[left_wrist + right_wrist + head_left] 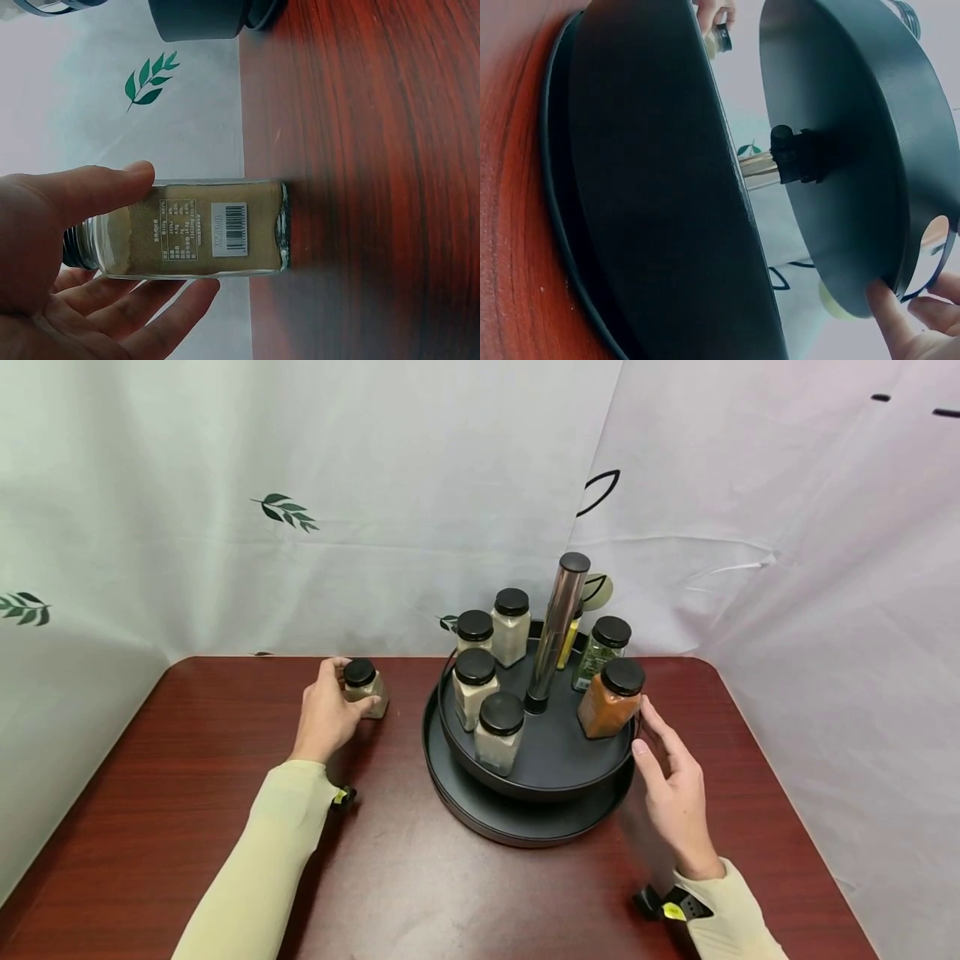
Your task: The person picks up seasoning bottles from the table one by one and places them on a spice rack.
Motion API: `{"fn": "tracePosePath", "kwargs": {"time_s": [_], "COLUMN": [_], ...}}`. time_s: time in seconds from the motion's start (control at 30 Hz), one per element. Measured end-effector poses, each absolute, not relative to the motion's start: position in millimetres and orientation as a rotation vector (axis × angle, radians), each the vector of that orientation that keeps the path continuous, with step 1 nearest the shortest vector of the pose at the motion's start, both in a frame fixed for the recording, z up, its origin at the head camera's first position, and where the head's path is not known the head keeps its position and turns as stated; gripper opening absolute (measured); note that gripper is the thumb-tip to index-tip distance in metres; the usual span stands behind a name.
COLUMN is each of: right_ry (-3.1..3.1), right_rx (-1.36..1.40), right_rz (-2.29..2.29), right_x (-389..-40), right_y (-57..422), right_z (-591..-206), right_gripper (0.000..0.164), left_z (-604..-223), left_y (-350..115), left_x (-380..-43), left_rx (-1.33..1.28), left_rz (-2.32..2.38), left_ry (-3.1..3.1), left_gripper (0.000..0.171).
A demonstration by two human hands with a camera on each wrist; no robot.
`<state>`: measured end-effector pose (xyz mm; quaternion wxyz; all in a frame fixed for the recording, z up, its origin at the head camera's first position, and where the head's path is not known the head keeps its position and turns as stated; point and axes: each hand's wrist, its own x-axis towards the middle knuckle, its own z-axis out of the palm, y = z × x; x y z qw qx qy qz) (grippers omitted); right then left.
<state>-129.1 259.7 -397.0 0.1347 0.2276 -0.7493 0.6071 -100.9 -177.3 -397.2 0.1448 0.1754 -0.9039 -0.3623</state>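
My left hand [327, 714] holds a square glass spice jar [366, 690] with a black lid, at the table's far left of the rack. In the left wrist view its thumb lies along one side of the jar [202, 229] and the fingers along the other; tan powder and a barcode label show. The jar is upright, its base at the tabletop. My right hand [675, 785] grips the right rim of a black two-tier spice rack [558, 760], by the handle cutout. In the right wrist view the thumb [889, 315] presses the upper tray's edge [885, 187].
On the upper tray stand several pale powder jars [498, 739], an orange powder jar [606, 706], a green herb jar [596, 656] and a partly hidden yellow item [567, 647]. A metal post [557, 627] rises centrally. A white curtain [375, 510] hangs behind the brown table [420, 893].
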Motion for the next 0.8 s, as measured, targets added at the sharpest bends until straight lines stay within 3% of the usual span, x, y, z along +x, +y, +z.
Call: {"fn": "tracePosePath", "kwargs": {"time_s": [0.8], "right_ry": [-2.193], "right_rx": [0.604], "right_rz": [1.751], "right_x": [-118], "right_y": [259], "right_z": [-395], "right_gripper": [0.054], "left_z": [-364], "left_y": [-159], "left_x": [-74], "left_rx": [0.417], "left_rz": [-0.978], "left_ry": [-2.514], "left_gripper": [0.064]}}
